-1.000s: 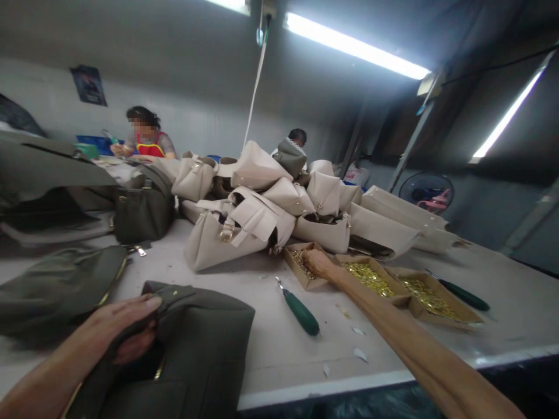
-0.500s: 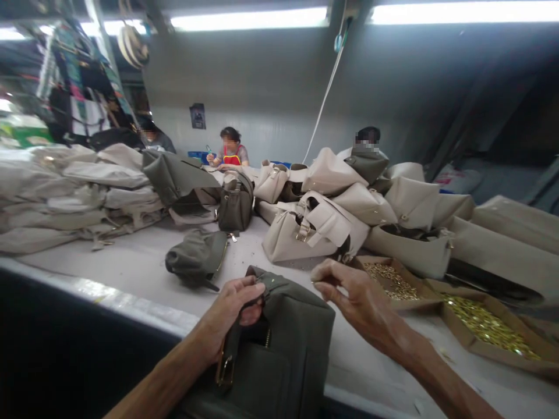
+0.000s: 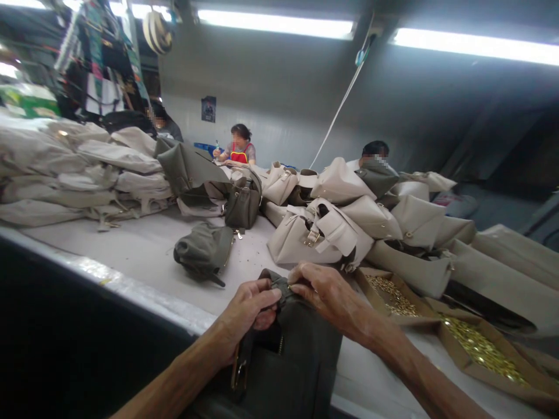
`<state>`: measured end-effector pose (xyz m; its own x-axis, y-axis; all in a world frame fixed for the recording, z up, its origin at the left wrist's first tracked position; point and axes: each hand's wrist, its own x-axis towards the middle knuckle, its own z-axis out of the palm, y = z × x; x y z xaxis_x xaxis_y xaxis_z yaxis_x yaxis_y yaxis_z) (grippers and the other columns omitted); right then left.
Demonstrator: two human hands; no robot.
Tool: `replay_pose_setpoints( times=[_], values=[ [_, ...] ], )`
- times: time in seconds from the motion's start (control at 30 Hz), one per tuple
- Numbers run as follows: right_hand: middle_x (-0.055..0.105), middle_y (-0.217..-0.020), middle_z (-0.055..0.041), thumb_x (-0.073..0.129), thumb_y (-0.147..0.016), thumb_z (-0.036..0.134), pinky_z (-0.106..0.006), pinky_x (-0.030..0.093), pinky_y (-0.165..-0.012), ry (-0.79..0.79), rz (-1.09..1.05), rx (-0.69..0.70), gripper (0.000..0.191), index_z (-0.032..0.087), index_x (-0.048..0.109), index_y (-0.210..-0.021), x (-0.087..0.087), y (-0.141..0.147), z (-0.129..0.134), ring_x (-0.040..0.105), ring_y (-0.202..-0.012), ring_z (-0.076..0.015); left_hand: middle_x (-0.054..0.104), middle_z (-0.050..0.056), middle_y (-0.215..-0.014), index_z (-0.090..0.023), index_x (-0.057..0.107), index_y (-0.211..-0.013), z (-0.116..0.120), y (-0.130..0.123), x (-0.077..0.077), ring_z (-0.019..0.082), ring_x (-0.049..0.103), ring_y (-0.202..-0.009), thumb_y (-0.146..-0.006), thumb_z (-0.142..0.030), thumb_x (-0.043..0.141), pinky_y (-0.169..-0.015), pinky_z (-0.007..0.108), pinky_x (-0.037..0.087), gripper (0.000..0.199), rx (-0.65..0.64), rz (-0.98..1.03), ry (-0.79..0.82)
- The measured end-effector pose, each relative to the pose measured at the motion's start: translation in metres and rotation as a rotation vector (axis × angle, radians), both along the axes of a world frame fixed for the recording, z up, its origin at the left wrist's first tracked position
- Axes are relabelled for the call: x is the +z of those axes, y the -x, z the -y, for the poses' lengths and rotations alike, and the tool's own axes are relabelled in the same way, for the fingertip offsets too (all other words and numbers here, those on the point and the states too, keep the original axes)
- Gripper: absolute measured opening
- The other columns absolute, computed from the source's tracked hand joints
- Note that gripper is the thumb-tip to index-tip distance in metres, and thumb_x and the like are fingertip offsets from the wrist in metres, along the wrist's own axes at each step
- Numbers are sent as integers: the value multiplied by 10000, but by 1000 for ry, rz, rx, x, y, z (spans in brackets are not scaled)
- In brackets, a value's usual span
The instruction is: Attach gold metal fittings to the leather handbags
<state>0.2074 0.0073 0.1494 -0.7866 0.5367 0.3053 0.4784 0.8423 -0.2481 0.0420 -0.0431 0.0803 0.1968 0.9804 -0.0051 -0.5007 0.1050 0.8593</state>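
A dark olive handbag (image 3: 301, 349) stands at the table's front edge, its zipped opening and a buckled strap facing me. My left hand (image 3: 257, 302) is closed on the bag's top edge near the strap end, thumb on top. Against that same edge, just to the right, my right hand (image 3: 317, 285) pinches a small gold metal stud (image 3: 289, 286). The stud's exact shape is mostly hidden by the fingers. A gold buckle (image 3: 239, 372) hangs from the strap below my left hand.
Cardboard trays of small gold pieces (image 3: 391, 295) and shinier yellow-gold pieces (image 3: 484, 346) sit at right. A small dark olive bag (image 3: 204, 250) lies beyond my left hand. Beige bags (image 3: 305, 235) are heaped behind, with folded beige pieces (image 3: 82, 174) stacked left. Several people sit across the table.
My right hand has moved left and down onto the bag's top edge, bringing the gold stud against it. My left hand keeps its hold. The camera view has shifted slightly.
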Motion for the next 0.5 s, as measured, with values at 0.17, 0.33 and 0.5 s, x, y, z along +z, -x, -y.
replay_pose_setpoints(
  times=[0.17,0.33,0.5],
  values=[
    [586,-815,-32,484,-918,184,-256,401,-661,-45,151,85,95,171,540,-843,9,3,-3,540,-720,-144,388,-84,-509,-133,515,-735,-2,1,-1,0,263,-372,-652,-396,721,-381,176,128,345,-2,-25,3],
    [571,-788,-25,467,-917,173,-248,396,-643,-16,235,114,127,178,524,-804,22,8,-2,520,-693,-136,372,-91,-509,-134,511,-749,-2,1,0,-2,252,-380,-680,-384,706,-384,170,126,324,-8,-22,-10],
    [544,-758,-15,417,-914,122,-240,358,-604,-20,289,187,179,182,481,-758,32,9,-3,475,-653,-125,371,-97,-487,-144,487,-704,-4,1,2,-4,260,-362,-631,-412,729,-371,164,131,368,-12,-44,15]
  ],
)
